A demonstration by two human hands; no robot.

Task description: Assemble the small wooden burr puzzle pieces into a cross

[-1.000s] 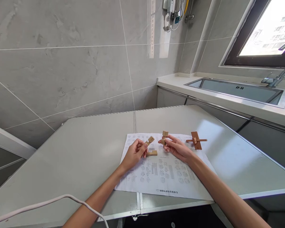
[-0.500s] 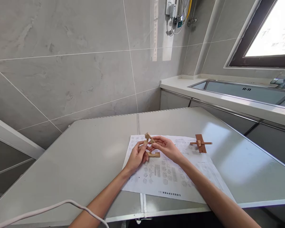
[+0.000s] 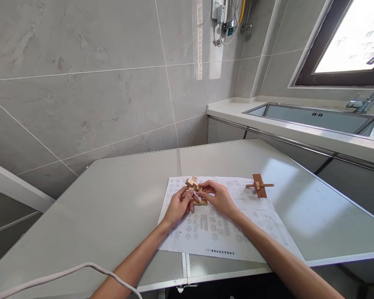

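Several notched wooden puzzle pieces meet crosswise between my two hands, held over a printed sheet. My left hand is closed on them from the left, thumb on top. From the right, my right hand pinches the same pieces with its fingertips; the fingers hide part of where they join. Another notched wooden piece lies on the sheet just below the fingers. The printed sheet shows rows of small line drawings and lies under both hands.
A brown wooden crossed-piece puzzle stands at the sheet's right edge. A white cable curves across the table's front left corner. Beyond the table's right side is a counter with a sink; a tiled wall rises behind.
The pieces in my hands have come together into a cross; before, they were tilted against each other. The camera view has shifted slightly to the right.
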